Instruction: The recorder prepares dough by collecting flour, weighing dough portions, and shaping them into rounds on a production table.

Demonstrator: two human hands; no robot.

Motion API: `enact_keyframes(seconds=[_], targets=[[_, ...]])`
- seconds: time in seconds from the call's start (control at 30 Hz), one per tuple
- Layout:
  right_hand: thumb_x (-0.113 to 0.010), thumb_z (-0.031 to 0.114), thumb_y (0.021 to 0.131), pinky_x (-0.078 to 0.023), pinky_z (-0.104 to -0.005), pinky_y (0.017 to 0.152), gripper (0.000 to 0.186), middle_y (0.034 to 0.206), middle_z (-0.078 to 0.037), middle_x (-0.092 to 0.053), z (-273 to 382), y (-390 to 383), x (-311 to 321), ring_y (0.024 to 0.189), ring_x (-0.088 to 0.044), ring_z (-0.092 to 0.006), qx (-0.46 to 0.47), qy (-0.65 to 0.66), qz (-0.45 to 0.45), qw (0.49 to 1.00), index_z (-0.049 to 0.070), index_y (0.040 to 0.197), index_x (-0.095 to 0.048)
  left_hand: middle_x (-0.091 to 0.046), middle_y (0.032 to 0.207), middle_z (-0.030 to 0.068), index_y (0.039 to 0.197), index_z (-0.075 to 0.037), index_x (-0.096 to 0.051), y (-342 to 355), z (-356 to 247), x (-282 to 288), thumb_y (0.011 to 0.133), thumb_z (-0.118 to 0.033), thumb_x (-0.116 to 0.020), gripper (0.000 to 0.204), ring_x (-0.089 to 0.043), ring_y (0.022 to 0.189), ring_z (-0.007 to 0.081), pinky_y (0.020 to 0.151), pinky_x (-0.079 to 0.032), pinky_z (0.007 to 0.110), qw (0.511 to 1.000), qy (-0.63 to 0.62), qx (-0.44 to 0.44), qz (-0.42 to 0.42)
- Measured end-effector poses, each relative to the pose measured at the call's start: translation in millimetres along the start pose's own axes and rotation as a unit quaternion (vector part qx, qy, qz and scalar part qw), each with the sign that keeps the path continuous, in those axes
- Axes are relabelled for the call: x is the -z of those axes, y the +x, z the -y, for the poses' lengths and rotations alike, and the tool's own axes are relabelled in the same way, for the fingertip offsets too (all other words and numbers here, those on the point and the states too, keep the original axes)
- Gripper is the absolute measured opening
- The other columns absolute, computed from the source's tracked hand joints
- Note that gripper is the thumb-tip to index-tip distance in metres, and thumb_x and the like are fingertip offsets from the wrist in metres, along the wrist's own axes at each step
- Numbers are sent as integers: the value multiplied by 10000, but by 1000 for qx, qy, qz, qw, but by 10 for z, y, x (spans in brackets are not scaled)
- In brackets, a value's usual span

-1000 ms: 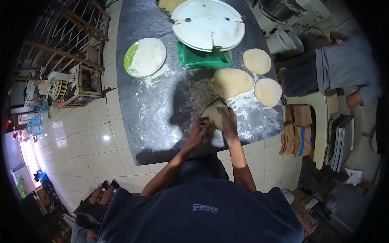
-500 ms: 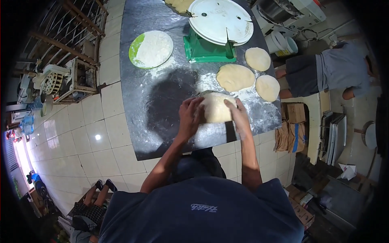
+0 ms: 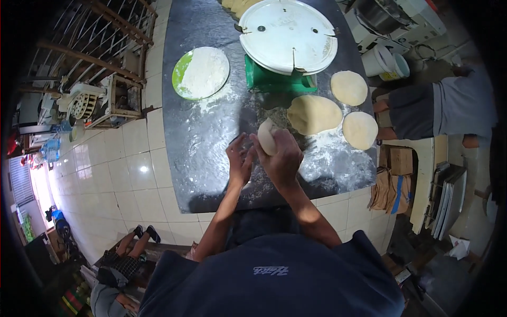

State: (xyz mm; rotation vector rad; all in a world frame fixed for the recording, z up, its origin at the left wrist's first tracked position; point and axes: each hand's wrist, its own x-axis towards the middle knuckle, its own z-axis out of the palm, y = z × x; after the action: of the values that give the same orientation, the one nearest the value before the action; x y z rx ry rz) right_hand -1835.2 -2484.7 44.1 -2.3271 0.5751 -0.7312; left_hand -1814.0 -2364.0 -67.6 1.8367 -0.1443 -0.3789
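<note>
My right hand (image 3: 281,158) is closed round a folded piece of dough (image 3: 266,136), held up above the floured table. Part of that dough is hidden behind the fingers. Just left of it is my left hand (image 3: 240,161), empty, with its fingers apart and curved toward the dough. Beyond my right hand lies a flattened piece of dough (image 3: 315,114). Two rounder dough discs, one farther off (image 3: 349,88) and one nearer (image 3: 360,130), rest along the right edge.
A green plate (image 3: 181,70) heaped with white flour stands at the far left of the dark table (image 3: 195,153). Behind the dough, a green scale (image 3: 259,79) carries a round white lid (image 3: 288,42). Another person (image 3: 459,108) stands beyond the right edge.
The dough went from lying wide between both hands to being folded and lifted in my right hand. My right hand moved left; my left hand let go.
</note>
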Motion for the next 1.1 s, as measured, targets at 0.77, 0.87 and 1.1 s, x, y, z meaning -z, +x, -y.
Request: enact_keyframes(seconds=[0.77, 0.87, 1.1], targets=[[-546, 265, 891, -307, -490, 1021, 496, 1273, -243, -465, -358, -357, -352, 1212, -405, -422, 57, -21, -14, 998, -36, 1270, -439, -478, 1207, 123, 1211, -52, -491, -450, 20, 746, 922, -183, -545, 322, -530, 1040, 215, 881, -437, 332, 997, 12, 55, -53], [-496, 314, 911, -266, -476, 1068, 459, 1314, -213, -453, -672, -901, -992, 1263, -383, -389, 204, -103, 173, 958, -4, 1242, -486, -502, 1163, 126, 1207, -43, -488, -411, 107, 819, 938, -185, -525, 307, -550, 972, 199, 846, -449, 314, 992, 115, 9, -57], [-501, 418, 882, -344, -504, 970, 524, 1248, -238, -471, -691, -669, -466, 1086, -481, -423, -166, -97, 112, 975, 7, 1207, -484, -532, 1086, 148, 1225, 21, -430, -299, 436, 488, 942, -310, -516, 444, -539, 948, 190, 825, -438, 315, 990, -11, 139, 25]])
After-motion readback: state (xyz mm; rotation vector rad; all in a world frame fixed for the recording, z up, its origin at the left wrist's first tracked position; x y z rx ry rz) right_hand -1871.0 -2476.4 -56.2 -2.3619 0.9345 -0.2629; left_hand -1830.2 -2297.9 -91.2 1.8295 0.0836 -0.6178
